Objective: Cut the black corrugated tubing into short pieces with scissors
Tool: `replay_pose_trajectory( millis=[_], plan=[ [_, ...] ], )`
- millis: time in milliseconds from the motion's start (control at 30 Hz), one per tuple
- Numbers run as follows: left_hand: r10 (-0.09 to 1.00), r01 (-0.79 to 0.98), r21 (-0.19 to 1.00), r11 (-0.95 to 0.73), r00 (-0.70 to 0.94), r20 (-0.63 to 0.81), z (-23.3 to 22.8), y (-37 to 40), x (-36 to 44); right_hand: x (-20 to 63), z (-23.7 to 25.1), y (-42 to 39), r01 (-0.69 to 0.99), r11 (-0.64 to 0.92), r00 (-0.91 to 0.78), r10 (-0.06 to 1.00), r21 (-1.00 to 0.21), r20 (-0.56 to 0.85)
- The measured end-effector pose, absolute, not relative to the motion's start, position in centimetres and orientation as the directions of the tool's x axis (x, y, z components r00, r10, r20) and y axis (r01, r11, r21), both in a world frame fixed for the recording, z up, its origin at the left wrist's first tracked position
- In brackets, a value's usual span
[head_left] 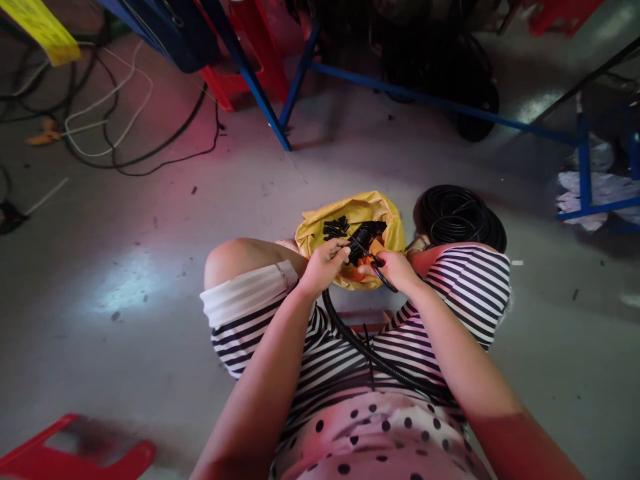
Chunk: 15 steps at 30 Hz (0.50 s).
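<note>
My right hand (395, 270) is closed around black-handled scissors (386, 279), their blades pointing up and left over a yellow bag (310, 233). Close beside it, my left hand (326, 265) pinches a black corrugated tube (345, 328). From below that hand the tube curves across my lap toward my right forearm. Short black pieces (336, 228) lie inside the bag, along with something orange (377, 248). The tube's end at my fingertips is too small to make out clearly.
A coil of black tubing (457, 217) lies on the floor right of the bag. Blue table legs (280, 127) and a red stool (225, 87) stand ahead. Loose cables (135, 160) spread at the far left. Part of a red plastic stool (60, 453) shows at the lower left.
</note>
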State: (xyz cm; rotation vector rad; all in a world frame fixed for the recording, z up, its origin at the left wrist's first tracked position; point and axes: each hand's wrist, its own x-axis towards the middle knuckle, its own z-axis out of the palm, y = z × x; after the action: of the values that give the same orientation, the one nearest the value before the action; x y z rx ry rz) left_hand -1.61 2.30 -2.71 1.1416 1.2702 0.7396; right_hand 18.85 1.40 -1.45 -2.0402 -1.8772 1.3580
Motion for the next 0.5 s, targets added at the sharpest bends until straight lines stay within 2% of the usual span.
replay_pose_trajectory(
  millis=[333, 433, 500],
  plan=[
    [0.877, 0.029, 0.896, 0.443, 0.195, -0.439, -1.97, 2.34, -1.33, 19.12, -1.58, 1.43, 0.804, -0.247, -0.102, 0.839, -0.541, -0.535],
    [0.850, 0.026, 0.872, 0.489, 0.210, -0.483, -1.83, 2.38, -1.05, 19.12, -1.73, 1.38, 0.739, -0.296, -0.082, 0.852, -0.605, -0.518],
    [0.832, 0.055, 0.862, 0.504, 0.235, -0.502, -1.83, 2.25, -0.71, 18.91, -1.81, 1.32, 0.624, -0.379, -0.052, 0.852, -0.683, -0.521]
  ],
)
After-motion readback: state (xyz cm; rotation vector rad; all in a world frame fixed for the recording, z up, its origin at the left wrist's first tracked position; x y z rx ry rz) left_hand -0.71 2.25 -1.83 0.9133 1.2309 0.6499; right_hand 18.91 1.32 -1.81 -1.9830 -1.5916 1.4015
